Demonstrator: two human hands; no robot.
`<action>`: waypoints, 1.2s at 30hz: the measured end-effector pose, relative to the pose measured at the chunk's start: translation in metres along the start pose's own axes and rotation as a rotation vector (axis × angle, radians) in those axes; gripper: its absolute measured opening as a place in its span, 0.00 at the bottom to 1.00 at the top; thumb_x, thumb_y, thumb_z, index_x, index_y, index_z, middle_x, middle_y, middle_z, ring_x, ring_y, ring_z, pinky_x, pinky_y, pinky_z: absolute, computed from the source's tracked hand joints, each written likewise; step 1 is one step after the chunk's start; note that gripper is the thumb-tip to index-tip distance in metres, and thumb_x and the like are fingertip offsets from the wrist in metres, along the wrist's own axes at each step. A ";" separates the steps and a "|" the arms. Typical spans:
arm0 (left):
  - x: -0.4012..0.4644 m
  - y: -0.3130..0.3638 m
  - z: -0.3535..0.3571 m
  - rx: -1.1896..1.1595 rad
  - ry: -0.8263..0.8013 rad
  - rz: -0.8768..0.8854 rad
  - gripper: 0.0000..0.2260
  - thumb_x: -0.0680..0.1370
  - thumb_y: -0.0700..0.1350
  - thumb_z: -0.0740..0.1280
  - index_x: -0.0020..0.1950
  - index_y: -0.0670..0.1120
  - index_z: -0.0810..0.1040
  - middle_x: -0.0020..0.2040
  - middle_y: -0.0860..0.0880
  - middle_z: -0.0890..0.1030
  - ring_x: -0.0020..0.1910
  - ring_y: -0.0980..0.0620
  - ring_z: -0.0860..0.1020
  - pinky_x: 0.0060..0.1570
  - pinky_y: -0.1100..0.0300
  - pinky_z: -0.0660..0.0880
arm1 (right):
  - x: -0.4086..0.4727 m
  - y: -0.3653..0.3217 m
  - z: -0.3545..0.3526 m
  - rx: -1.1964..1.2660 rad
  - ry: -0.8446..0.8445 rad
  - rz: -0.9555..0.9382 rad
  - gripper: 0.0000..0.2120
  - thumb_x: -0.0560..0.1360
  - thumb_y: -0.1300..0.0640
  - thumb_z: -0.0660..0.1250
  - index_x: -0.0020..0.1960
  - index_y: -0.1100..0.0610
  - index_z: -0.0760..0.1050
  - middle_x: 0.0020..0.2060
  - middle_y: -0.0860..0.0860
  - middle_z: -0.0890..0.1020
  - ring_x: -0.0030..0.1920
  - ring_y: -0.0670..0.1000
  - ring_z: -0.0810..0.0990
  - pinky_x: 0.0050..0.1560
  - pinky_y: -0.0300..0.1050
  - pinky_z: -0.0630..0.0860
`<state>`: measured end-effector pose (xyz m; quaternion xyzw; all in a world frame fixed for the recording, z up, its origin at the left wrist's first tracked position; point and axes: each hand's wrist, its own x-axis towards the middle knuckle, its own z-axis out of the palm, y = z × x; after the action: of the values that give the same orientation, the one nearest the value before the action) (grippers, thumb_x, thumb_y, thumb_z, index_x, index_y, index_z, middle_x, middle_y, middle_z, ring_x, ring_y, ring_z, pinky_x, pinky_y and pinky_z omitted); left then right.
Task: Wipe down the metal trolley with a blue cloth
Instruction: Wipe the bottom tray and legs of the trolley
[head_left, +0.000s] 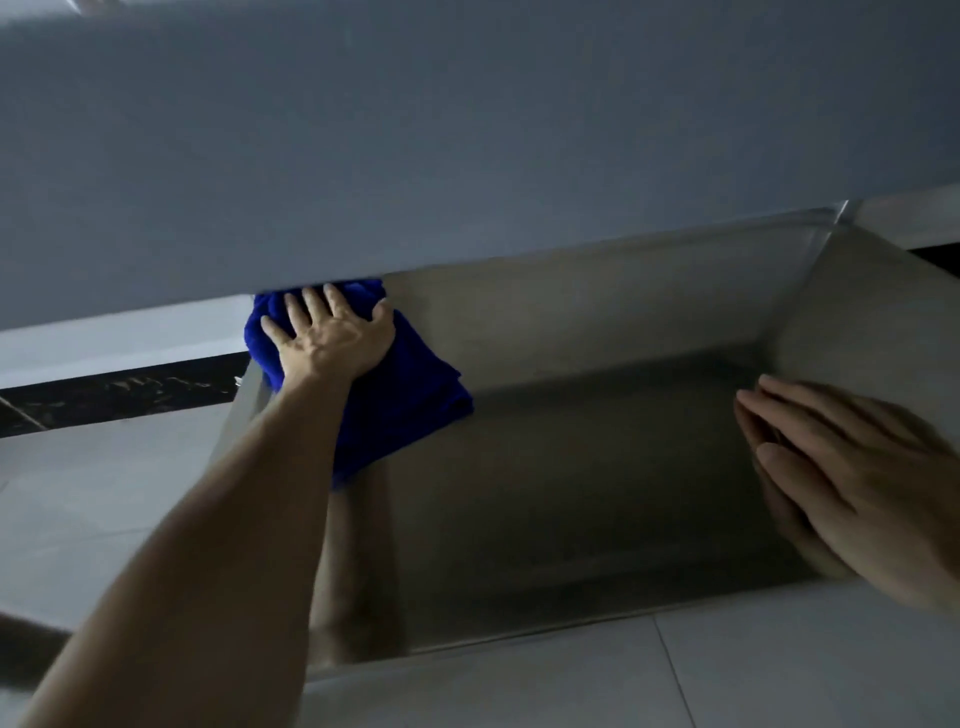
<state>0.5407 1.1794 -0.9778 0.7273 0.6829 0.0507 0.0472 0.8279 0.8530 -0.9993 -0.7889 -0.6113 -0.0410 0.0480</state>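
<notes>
Left hand (332, 335) spread flat pressing a blue cloth (395, 395) into the metal trolley (597, 312) corner, right hand (841, 478) open, fingers straight, seemingly resting on the trolley's right wall

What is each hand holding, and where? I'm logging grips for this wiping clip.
Nothing is gripped. The left hand presses the blue cloth flat near its top, fingers spread. The right hand is open, empty.

Folded blue cloth (384, 395) lies against the metal trolley (597, 312) — far-left inner corner.
</notes>
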 end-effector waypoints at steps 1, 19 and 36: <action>0.000 0.007 0.001 -0.006 -0.002 -0.009 0.37 0.77 0.66 0.46 0.79 0.44 0.48 0.80 0.45 0.46 0.78 0.44 0.42 0.73 0.40 0.38 | -0.001 -0.004 -0.004 0.009 0.001 0.004 0.34 0.80 0.37 0.37 0.76 0.53 0.64 0.74 0.55 0.69 0.74 0.59 0.68 0.68 0.66 0.68; -0.094 0.247 0.042 -0.163 -0.193 0.948 0.28 0.80 0.60 0.50 0.79 0.52 0.53 0.79 0.56 0.51 0.78 0.53 0.47 0.74 0.51 0.38 | -0.002 -0.004 -0.002 -0.006 0.188 -0.067 0.27 0.80 0.47 0.51 0.67 0.62 0.76 0.66 0.58 0.78 0.67 0.61 0.75 0.62 0.61 0.73; -0.003 0.042 0.012 -0.045 -0.027 0.414 0.34 0.76 0.68 0.51 0.77 0.52 0.56 0.79 0.51 0.55 0.77 0.49 0.52 0.74 0.48 0.45 | -0.004 -0.010 -0.007 0.107 0.192 0.013 0.27 0.79 0.44 0.48 0.67 0.54 0.75 0.67 0.51 0.77 0.67 0.55 0.74 0.65 0.53 0.70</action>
<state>0.5838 1.1737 -0.9840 0.8514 0.5169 0.0649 0.0612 0.8173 0.8505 -0.9929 -0.7815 -0.6001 -0.0832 0.1487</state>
